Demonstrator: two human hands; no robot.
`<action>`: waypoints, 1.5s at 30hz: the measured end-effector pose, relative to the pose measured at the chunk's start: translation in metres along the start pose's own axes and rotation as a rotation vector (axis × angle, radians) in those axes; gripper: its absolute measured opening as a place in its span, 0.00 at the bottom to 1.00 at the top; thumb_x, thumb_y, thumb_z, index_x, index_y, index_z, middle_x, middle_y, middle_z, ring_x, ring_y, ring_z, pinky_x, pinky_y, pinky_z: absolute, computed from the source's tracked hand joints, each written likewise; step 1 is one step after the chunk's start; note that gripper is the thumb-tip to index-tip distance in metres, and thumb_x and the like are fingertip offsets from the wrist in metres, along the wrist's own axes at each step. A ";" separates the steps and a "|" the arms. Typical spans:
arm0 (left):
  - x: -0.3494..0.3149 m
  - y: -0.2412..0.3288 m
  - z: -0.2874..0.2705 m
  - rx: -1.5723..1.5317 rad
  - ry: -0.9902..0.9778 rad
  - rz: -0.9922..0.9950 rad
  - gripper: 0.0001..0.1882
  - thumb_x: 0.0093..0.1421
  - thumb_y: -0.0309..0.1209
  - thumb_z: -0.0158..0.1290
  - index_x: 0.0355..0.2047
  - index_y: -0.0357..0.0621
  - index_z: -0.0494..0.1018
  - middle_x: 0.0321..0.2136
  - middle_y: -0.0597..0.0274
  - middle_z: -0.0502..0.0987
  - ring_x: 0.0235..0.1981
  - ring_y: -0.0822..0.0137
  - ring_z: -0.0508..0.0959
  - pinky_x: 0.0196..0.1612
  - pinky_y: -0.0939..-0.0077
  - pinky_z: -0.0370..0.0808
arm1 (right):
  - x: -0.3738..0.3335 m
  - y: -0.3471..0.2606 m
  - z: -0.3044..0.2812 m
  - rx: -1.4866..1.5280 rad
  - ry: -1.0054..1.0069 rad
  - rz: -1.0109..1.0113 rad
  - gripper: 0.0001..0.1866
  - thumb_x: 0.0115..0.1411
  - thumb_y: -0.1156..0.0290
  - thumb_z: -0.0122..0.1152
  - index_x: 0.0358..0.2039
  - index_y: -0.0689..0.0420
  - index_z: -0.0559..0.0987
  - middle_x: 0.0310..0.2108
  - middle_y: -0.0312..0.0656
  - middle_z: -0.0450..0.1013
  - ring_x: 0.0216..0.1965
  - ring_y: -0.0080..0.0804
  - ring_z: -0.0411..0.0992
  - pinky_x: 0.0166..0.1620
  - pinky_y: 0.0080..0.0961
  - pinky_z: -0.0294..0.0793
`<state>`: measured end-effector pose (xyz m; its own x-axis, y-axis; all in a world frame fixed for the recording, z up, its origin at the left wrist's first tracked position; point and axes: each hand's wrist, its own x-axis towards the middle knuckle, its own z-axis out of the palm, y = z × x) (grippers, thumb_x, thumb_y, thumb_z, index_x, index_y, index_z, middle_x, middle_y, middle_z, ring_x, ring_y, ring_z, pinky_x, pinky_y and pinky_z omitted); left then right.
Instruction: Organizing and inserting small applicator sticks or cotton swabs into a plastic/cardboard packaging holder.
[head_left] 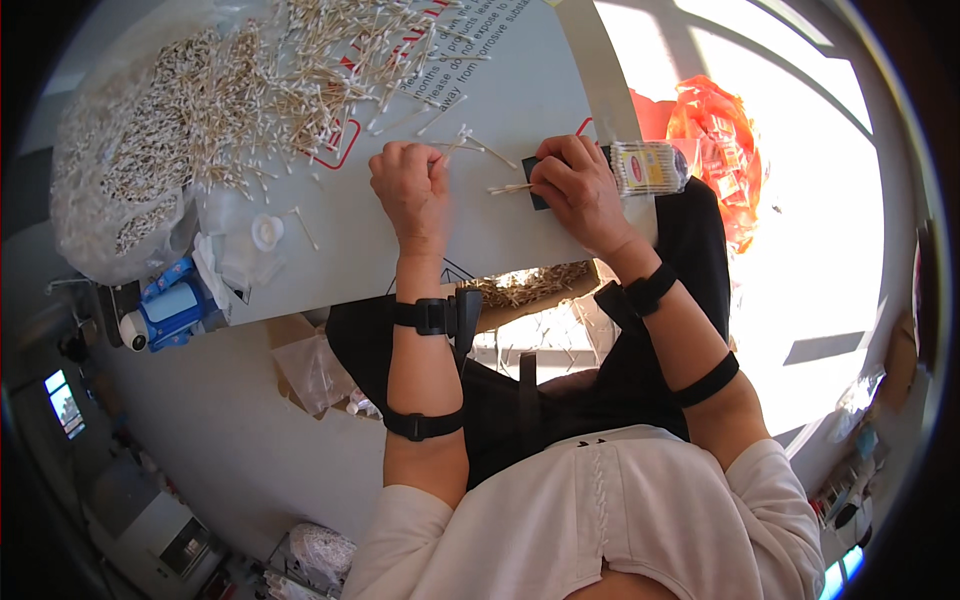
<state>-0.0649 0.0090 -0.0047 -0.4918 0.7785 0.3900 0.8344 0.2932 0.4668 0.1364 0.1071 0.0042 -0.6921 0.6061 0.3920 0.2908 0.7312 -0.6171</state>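
My left hand [411,192] is closed over the grey board, its fingertips pinched at a few cotton swabs [462,143]. Further right, my right hand [582,188] is curled with cotton swabs [510,189] sticking out leftward from its fingers. Under that hand lies a small dark flat piece [535,172], mostly covered. Just right of the hand, a clear pack of cotton swabs [648,168] with a yellow label sits at the board's right edge. A large heap of loose swabs [270,95] spreads across the far left.
A clear plastic bag [120,215] full of swabs stands at the left. By the near left corner are a blue and white bottle-like object [168,312] and a white plastic piece [266,232]. An orange-red bag [715,140] lies at the right. Below the board sits a box of sticks [525,290].
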 end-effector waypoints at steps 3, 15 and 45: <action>0.001 0.015 0.004 -0.022 -0.025 0.037 0.13 0.46 0.22 0.64 0.31 0.49 0.73 0.37 0.63 0.71 0.44 0.53 0.69 0.45 0.58 0.68 | -0.003 0.000 -0.002 -0.001 -0.007 0.004 0.08 0.48 0.75 0.65 0.26 0.55 0.74 0.39 0.38 0.69 0.42 0.41 0.68 0.46 0.35 0.69; 0.053 -0.026 -0.013 0.250 -0.051 0.025 0.09 0.49 0.23 0.62 0.29 0.46 0.74 0.36 0.59 0.73 0.43 0.52 0.70 0.47 0.56 0.68 | -0.002 -0.002 -0.002 0.037 -0.017 0.018 0.07 0.51 0.74 0.64 0.28 0.55 0.73 0.39 0.38 0.69 0.44 0.40 0.68 0.48 0.35 0.67; 0.051 0.041 0.008 -0.103 -0.118 0.187 0.07 0.50 0.24 0.62 0.28 0.45 0.74 0.32 0.64 0.73 0.39 0.56 0.71 0.43 0.61 0.70 | -0.005 0.003 -0.003 0.092 -0.003 0.016 0.05 0.49 0.72 0.66 0.25 0.53 0.77 0.37 0.34 0.70 0.43 0.36 0.69 0.48 0.35 0.66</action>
<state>-0.0540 0.0653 0.0284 -0.2940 0.8751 0.3844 0.8753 0.0849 0.4761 0.1430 0.1072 0.0025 -0.6900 0.6165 0.3793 0.2404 0.6894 -0.6833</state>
